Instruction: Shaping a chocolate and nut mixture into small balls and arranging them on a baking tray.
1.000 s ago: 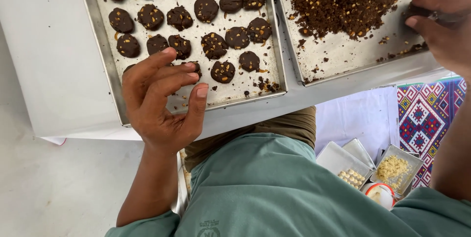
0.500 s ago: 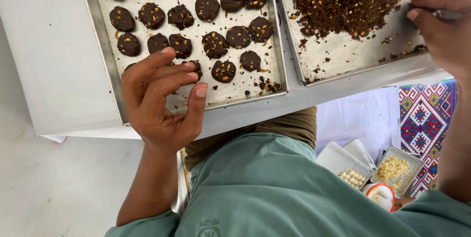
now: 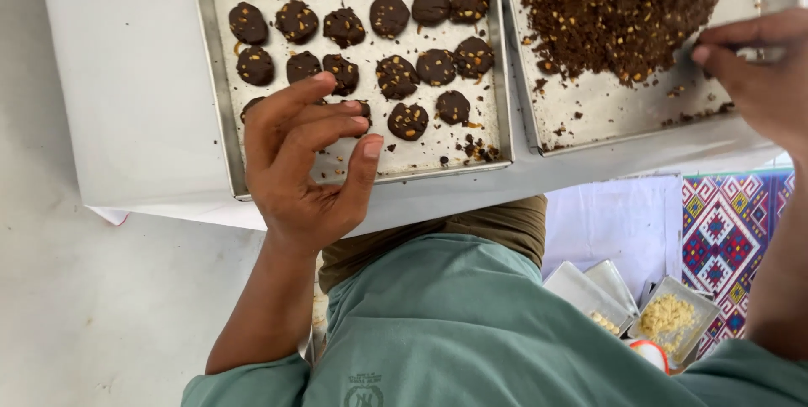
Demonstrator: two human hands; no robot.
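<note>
Chocolate rounds [image 3: 408, 121] fill left tray [image 3: 497, 79] — left hand [image 3: 307, 163] cupped, holding nothing visible; right hand [image 3: 753, 79] grip unclear at crumb pile [image 3: 623, 7] — place gently.

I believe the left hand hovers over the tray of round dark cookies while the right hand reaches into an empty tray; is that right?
Not quite. The head view shows the right hand at a tray that is not empty: it holds a heap of dark crumbly mix. The rest stands: the left hand hovers over the tray of round dark cookies.
</note>
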